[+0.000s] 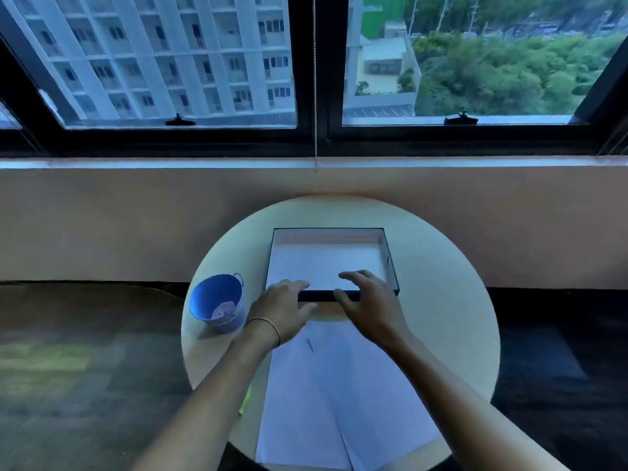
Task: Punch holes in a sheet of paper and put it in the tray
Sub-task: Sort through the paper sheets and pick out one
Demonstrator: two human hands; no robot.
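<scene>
A blue bucket (217, 302) stands at the table's (441, 266) left edge, clear of the work. Next, the left hand (280, 309) and then the right hand (368, 302), a little apart, both rest loosely curled on the near wall of the tray (390, 260); whether they actually grip it is hard to tell. The paper (326, 396) lies just behind the hands, under the forearms, its long axis running toward the person, equally near both.

Single head cam, wide-angle, pitched forward and down. Round bench (441, 300) sits close, lower centre; window (312, 62) fills 12 o'clock. Both forearms enter from 6 o'clock. No second view, nothing shared.
</scene>
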